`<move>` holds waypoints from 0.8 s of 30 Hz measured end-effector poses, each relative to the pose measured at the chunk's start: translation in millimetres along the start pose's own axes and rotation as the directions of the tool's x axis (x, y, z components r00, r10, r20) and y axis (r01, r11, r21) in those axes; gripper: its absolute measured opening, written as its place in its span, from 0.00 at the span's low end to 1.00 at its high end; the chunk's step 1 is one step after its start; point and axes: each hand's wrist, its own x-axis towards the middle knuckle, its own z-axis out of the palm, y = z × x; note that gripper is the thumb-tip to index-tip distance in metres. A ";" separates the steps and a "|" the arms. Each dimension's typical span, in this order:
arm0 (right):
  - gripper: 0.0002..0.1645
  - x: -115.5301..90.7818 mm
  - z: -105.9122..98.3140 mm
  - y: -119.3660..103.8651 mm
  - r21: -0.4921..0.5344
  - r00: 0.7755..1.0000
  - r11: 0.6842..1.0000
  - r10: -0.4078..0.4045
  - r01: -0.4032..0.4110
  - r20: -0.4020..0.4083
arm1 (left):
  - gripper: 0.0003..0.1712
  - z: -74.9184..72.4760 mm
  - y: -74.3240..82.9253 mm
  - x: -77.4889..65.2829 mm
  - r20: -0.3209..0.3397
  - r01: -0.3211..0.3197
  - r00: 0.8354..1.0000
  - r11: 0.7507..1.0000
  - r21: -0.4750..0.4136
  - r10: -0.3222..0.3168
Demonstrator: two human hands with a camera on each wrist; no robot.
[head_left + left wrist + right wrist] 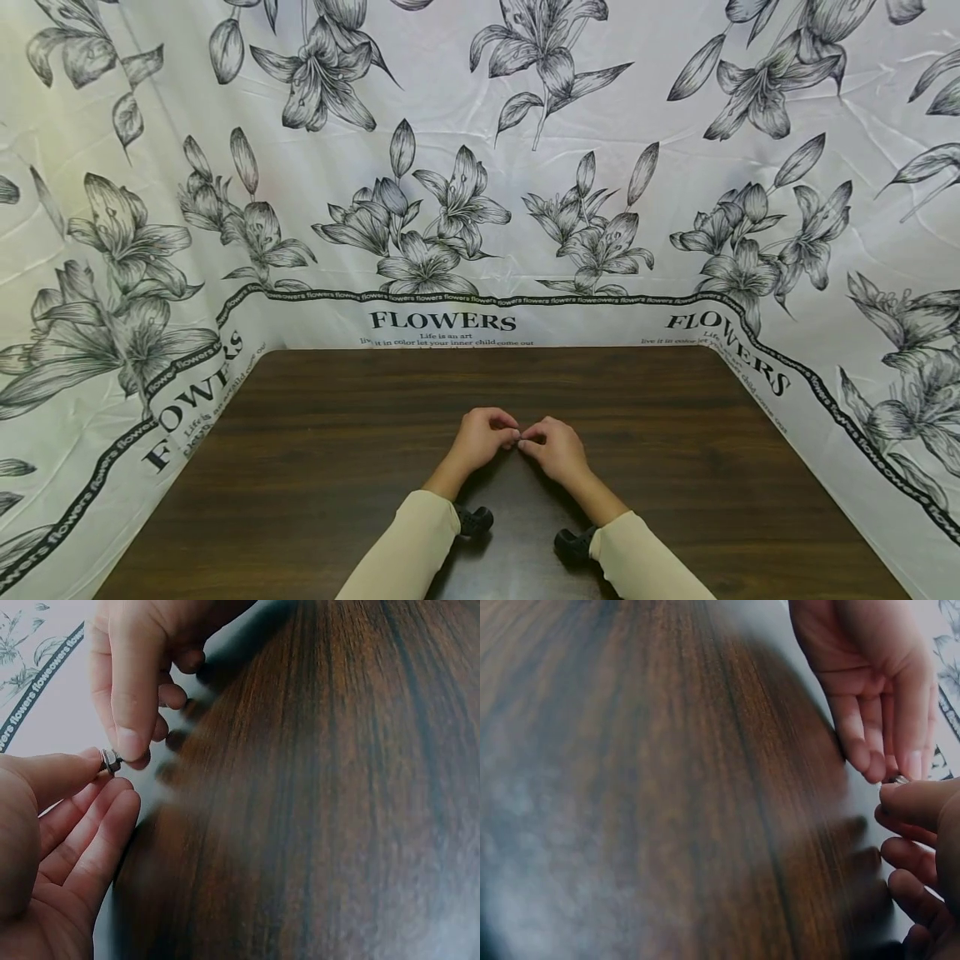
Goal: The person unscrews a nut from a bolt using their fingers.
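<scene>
A small silver bolt with a hex part and a washer-like ring (111,760) is held between both hands, above the table's middle. My left hand (483,439) pinches one end between thumb and index finger, its other fingers extended below. From the opposite side, the thumb and index fingertip of my right hand (557,450) pinch the other end, the remaining fingers loosely bent. In the right wrist view only a sliver of the metal (901,780) shows between the fingertips; the fingers hide the rest.
The dark wood-grain table (337,433) spreads out around both hands. White cloth with black flower prints (435,225) hangs behind it and along both sides. A black wrist device (474,522) sits on the left wrist, and another (574,546) on the right.
</scene>
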 end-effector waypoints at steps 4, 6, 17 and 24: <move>0.02 1.0 1.1 4.0 0.041 0.999 0.999 0.027 -0.026 -0.024 | 0.02 -0.5 1.1 -1.1 0.002 0.016 1.000 1.000 -0.019 -0.016; 0.03 1.4 1.2 5.5 0.067 0.999 0.997 0.030 -0.028 -0.032 | 0.02 -1.0 1.3 -1.5 0.005 0.021 1.000 1.000 -0.021 -0.021; 0.03 2.5 1.7 7.1 0.228 0.999 0.974 0.001 0.007 -0.036 | 0.04 -6.1 -1.5 -7.2 0.036 0.053 0.998 0.988 -0.145 -0.048; 0.02 3.4 3.5 3.7 0.305 0.999 0.952 -0.001 0.016 -0.050 | 0.03 -6.1 -6.7 -10.5 0.016 0.044 0.999 0.973 -0.226 -0.042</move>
